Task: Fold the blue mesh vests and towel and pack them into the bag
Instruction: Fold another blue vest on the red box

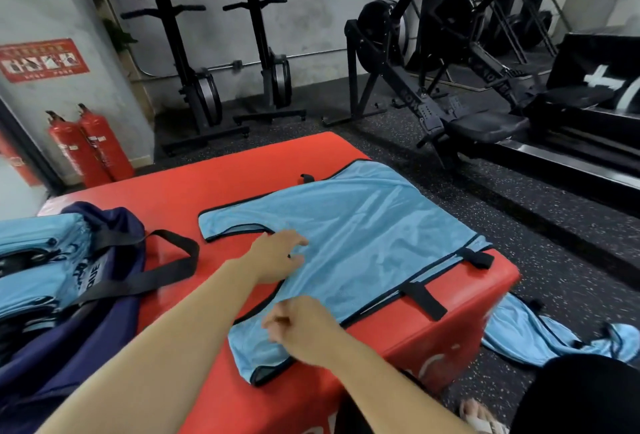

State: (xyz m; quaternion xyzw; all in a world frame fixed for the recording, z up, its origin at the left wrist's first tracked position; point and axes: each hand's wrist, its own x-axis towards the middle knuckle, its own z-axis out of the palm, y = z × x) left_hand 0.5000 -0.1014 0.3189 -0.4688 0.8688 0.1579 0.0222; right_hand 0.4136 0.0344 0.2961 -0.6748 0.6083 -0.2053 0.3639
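While the vest [363, 225] lies flat on the box [242, 177], left hand [277, 257] rests on it, fingers [294, 243] spread; right hand [304, 328] pinches its near edge (seemingly). Risk: a tug slides it off the right edge.

2 hands [277, 255] [301, 326], 2 loose vests [363, 225] [540, 336], 1 bag [86, 347], 1 red box [207, 184], 2 fire exts. [74, 153] [104, 146]

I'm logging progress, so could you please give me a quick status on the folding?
Left hand resting on vest, right hand curled at near shoulder, grip unclear. Vest spread unfolded on red box. Second vest on floor.
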